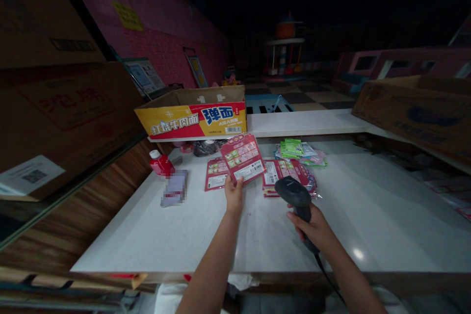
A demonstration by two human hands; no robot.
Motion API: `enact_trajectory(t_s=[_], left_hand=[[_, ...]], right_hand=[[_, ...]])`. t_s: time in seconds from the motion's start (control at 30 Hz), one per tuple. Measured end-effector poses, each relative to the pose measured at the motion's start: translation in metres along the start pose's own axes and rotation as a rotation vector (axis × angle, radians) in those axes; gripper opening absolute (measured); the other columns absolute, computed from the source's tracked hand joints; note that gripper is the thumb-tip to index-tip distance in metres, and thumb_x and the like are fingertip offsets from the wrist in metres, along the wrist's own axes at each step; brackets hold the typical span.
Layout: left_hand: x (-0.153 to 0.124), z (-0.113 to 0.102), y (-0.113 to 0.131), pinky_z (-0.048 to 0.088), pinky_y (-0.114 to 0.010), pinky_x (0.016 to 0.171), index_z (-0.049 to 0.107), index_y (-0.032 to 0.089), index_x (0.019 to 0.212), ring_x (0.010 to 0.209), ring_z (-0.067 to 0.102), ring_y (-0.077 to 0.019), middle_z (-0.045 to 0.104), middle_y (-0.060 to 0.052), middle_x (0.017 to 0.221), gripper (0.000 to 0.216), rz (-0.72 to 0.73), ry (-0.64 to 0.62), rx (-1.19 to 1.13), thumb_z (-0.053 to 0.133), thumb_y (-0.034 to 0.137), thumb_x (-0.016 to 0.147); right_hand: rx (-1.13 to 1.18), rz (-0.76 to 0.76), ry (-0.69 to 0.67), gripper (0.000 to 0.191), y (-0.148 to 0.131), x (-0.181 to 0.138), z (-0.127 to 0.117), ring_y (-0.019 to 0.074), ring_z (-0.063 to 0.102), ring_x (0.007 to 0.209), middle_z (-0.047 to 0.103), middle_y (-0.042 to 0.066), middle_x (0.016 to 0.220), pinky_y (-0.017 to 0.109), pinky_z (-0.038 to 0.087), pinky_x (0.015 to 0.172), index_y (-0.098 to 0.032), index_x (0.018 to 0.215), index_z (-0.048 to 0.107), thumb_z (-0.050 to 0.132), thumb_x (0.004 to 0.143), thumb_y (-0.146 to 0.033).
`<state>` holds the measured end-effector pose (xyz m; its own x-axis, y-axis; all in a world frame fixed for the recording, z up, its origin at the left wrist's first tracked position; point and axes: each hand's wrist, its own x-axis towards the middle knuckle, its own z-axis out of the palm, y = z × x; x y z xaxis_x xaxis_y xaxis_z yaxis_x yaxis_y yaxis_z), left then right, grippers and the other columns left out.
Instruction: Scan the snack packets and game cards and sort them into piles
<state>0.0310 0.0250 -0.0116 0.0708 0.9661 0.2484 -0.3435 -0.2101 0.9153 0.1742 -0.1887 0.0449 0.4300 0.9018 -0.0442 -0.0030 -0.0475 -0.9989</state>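
My left hand point(234, 194) pinches the lower edge of a red printed card pack point(243, 156) and holds it upright above the white counter point(184, 235). My right hand point(312, 228) is wrapped round the handle of a black barcode scanner point(294, 194), whose head points toward the held pack. A cable runs from the scanner down past my wrist. Two more red card packs lie flat on the counter, one point(216, 174) behind my left hand and a stack point(285, 172) behind the scanner.
A red bottle point(161, 163) and a blurred flat item point(174, 188) lie at left. Green packets point(299, 149) sit farther back. A yellow-red cardboard box point(193, 113) stands on the raised ledge; large brown cartons point(415, 108) flank both sides.
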Motion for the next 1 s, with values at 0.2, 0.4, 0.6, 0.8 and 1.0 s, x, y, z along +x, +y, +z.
enact_trajectory(t_s=[0.2, 0.4, 0.6, 0.8, 1.0], left_hand=[[-0.005, -0.001, 0.012, 0.053, -0.041, 0.094, 0.059, 0.018, 0.107, 0.105, 0.067, -0.0253, 0.070, -0.011, 0.112, 0.053, -0.018, -0.004, -0.014, 0.074, 0.052, 0.070], [-0.012, -0.031, 0.043, 0.058, -0.041, 0.083, 0.060, 0.017, 0.105, 0.093, 0.071, -0.0247, 0.072, -0.010, 0.106, 0.054, -0.127, 0.041, -0.018, 0.080, 0.047, 0.064], [0.001, -0.072, 0.067, 0.060, -0.035, 0.068, 0.060, 0.016, 0.096, 0.074, 0.071, -0.0202, 0.072, -0.007, 0.090, 0.041, -0.272, 0.163, 0.071, 0.082, 0.027, 0.062], [0.030, -0.084, 0.071, 0.059, -0.030, 0.059, 0.055, 0.015, 0.087, 0.059, 0.067, -0.0135, 0.068, -0.003, 0.079, 0.026, -0.389, 0.258, 0.256, 0.073, 0.008, 0.070], [0.051, -0.087, 0.072, 0.057, -0.029, 0.064, 0.059, 0.015, 0.092, 0.064, 0.068, -0.0151, 0.070, -0.005, 0.081, 0.021, -0.417, 0.183, 0.512, 0.070, 0.012, 0.076]], right_hand=[[0.047, -0.007, -0.026, 0.048, -0.004, 0.010, -0.005, 0.0121, 0.043, 0.031, 0.052, -0.007, 0.042, 0.024, 0.035, 0.034, -0.018, 0.096, 0.061, 0.077, 0.068, -0.054], [0.259, -0.032, 0.042, 0.044, -0.014, 0.026, -0.020, 0.0092, 0.044, 0.035, 0.056, -0.006, 0.051, 0.022, 0.037, 0.036, -0.019, 0.094, 0.060, 0.080, 0.069, -0.049], [0.349, -0.091, 0.093, 0.041, -0.013, 0.053, -0.041, 0.0094, 0.047, 0.037, 0.057, -0.005, 0.056, 0.021, 0.038, 0.034, -0.018, 0.087, 0.061, 0.084, 0.067, -0.045], [0.309, -0.193, 0.153, 0.039, 0.005, 0.063, -0.049, 0.0105, 0.048, 0.036, 0.057, -0.004, 0.052, 0.022, 0.039, 0.035, -0.018, 0.090, 0.063, 0.083, 0.069, -0.044], [0.474, -0.204, 0.184, 0.034, 0.016, 0.058, -0.054, 0.0095, 0.048, 0.039, 0.057, -0.005, 0.056, 0.021, 0.040, 0.037, -0.021, 0.091, 0.063, 0.083, 0.070, -0.039]])
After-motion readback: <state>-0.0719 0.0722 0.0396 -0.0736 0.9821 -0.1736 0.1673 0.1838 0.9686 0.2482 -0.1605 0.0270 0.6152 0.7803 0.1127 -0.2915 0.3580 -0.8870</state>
